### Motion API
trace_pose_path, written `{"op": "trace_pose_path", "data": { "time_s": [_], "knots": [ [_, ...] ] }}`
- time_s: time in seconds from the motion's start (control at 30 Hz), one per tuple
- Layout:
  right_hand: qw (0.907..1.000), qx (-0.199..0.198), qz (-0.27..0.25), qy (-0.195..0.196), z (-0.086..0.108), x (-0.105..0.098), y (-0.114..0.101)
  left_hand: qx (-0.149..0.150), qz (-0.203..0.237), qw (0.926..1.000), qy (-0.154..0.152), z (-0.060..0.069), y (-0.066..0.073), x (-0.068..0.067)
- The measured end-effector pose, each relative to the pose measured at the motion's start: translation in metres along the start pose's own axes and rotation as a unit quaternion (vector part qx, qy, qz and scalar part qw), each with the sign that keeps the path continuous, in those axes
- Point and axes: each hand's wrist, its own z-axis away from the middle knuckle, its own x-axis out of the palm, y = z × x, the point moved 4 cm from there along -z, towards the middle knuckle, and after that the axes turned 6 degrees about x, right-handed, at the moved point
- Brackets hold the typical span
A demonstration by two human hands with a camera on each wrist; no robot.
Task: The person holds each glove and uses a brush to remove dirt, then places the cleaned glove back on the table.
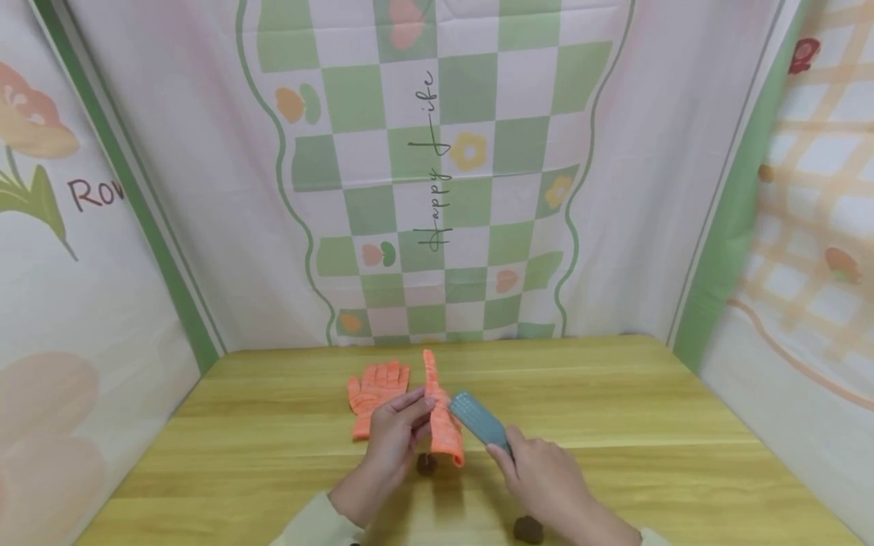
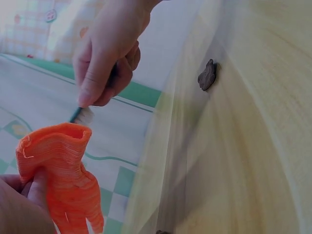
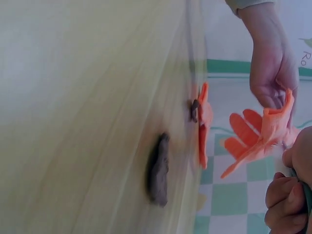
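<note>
My left hand point(image 1: 394, 432) pinches an orange knit glove point(image 1: 442, 425) and holds it up above the table, its cuff turned toward me. In the left wrist view the cuff point(image 2: 53, 139) gapes and the glove's fingers hang away from it. My right hand point(image 1: 546, 474) grips a brush with a teal back point(image 1: 480, 419). White bristles point(image 2: 86, 117) show in the left wrist view. The brush's head is right beside the glove; whether it touches cannot be told. A second orange glove point(image 1: 377, 387) lies flat on the table behind my left hand.
A dark brown lump point(image 1: 426, 464) lies on the wood-grain table point(image 1: 614, 394) below the held glove. Another brown lump point(image 1: 528, 529) lies nearer me, by the right wrist. Patterned cloth point(image 1: 464, 189) hangs along the table's back and sides.
</note>
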Motion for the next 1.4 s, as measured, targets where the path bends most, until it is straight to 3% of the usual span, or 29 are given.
{"op": "trace_pose_path", "data": {
  "time_s": [0.27,0.67,1.07,1.3,1.4],
  "knots": [
    [0.9986,0.051,0.010,-0.011,-0.006,-0.003,0.018,0.010,0.001,0.9999,-0.011,-0.002,0.005,0.000],
    [0.9942,0.075,-0.077,0.003,-0.015,-0.013,0.006,-0.007,-0.002,0.9999,-0.012,0.000,-0.001,-0.002],
    [0.9745,0.100,-0.200,0.017,-0.019,-0.013,-0.009,-0.023,-0.012,0.9993,-0.028,0.004,-0.006,0.004],
    [0.9511,0.135,-0.278,-0.006,-0.024,-0.007,-0.012,-0.027,-0.016,0.9989,-0.035,0.007,-0.009,0.007],
    [0.9483,0.139,-0.285,-0.005,-0.025,-0.005,-0.015,-0.029,-0.022,0.9986,-0.038,0.009,-0.011,0.008]
  ]
}}
